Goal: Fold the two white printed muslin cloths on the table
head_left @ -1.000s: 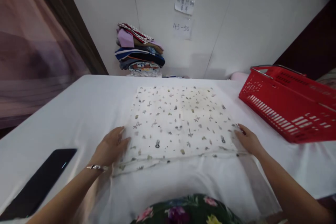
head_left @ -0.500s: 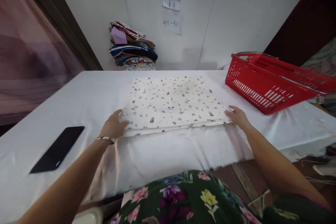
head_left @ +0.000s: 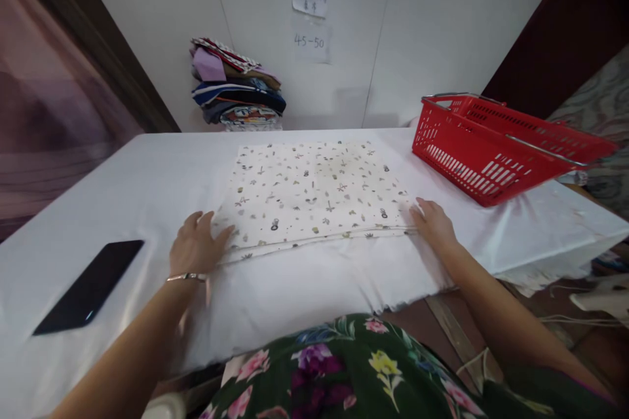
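A folded cream cloth with small printed motifs, starfish shapes among them, lies flat on the white-covered table in front of me. Its layered edges face me. My left hand, with a bracelet at the wrist, rests at the near left corner, fingers spread and thumb along the cloth's edge. At the near right corner, my right hand touches the cloth with its fingertips, thumb and fingers apart. Neither hand grips the fabric.
A black phone lies on the table at left. At the right stands a red plastic basket with metal handles. A stack of folded fabrics sits by the back wall, where paper notes hang. White cloth covers the table.
My left hand has shifted slightly outward and toward me, its fingers more spread. My right hand stays at the right corner. The whole view has shifted a little.
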